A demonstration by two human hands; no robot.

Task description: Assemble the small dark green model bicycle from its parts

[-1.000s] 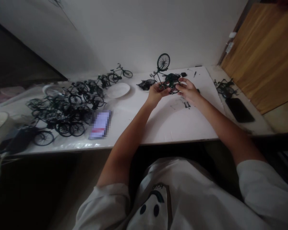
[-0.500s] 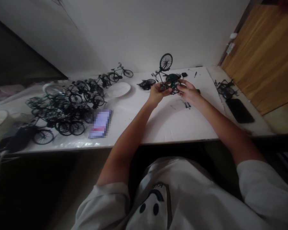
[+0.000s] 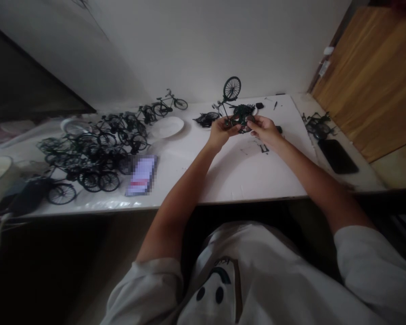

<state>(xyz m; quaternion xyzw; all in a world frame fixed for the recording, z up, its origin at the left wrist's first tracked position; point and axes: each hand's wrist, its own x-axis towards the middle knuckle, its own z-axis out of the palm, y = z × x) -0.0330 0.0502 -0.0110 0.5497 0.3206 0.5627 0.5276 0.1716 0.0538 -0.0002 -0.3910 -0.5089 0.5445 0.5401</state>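
A dark miniature bicycle (image 3: 227, 106) is held above the white table (image 3: 257, 180), tilted so that one spoked wheel points up and away. My left hand (image 3: 222, 133) is closed on its frame from the left. From the right, my right hand (image 3: 264, 129) pinches the bicycle around its lower wheel, which the fingers partly cover. Small dark loose parts (image 3: 264, 147) lie on the table just below the hands. Behind the bicycle rests a cluster of dark parts (image 3: 242, 109), partly hidden by it.
Many tangled miniature bicycles (image 3: 98, 149) fill the table's left side, with a phone (image 3: 141, 175) in front. A white plate (image 3: 168, 127) sits near one upright bicycle (image 3: 170, 102). Dark parts (image 3: 207, 119) lie left of my hands. At right are a black phone-like slab (image 3: 338, 156) and another small bicycle (image 3: 318, 125).
The bicycle's raised wheel has shifted slightly left and down. My right fingers have moved a little over the lower wheel, while my left hand keeps its grip.
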